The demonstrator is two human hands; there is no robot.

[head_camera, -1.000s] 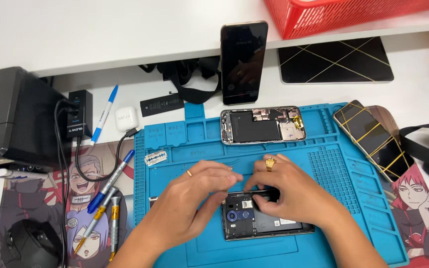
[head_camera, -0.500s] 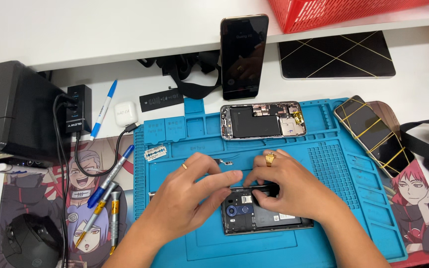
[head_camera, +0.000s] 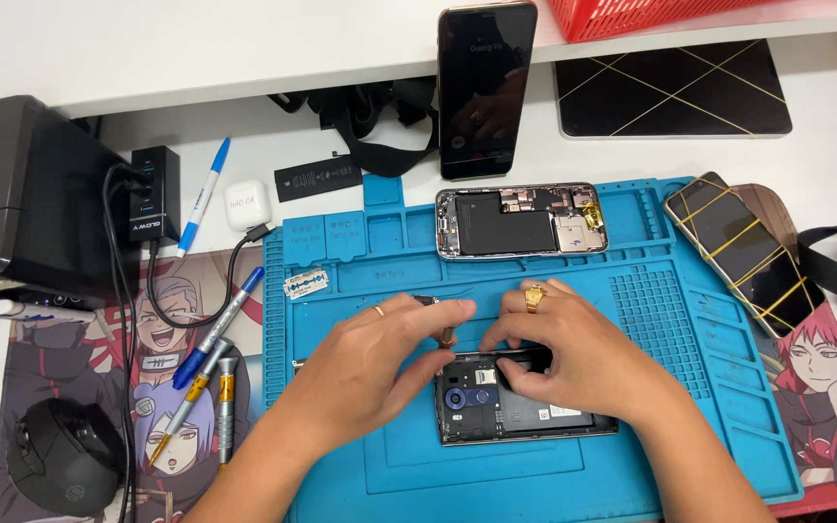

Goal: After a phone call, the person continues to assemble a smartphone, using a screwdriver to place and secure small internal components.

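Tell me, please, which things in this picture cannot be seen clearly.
Head view:
- Upper part of the opened phone: covered by the left hand and right hand.
- Thin tool at the left fingers: too small to identify.
- Red basket: cut off by the top edge.

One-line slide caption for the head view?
Both hands, left hand and right hand, work on an opened black phone on a blue repair mat; another opened phone lies behind.

My white desk (head_camera: 244,58) carries a blue repair mat (head_camera: 573,484), a printed cartoon mat (head_camera: 79,387) under a black mouse (head_camera: 62,468), a black printer (head_camera: 21,194), a white earbud case (head_camera: 246,203) and a blue pen (head_camera: 203,196).
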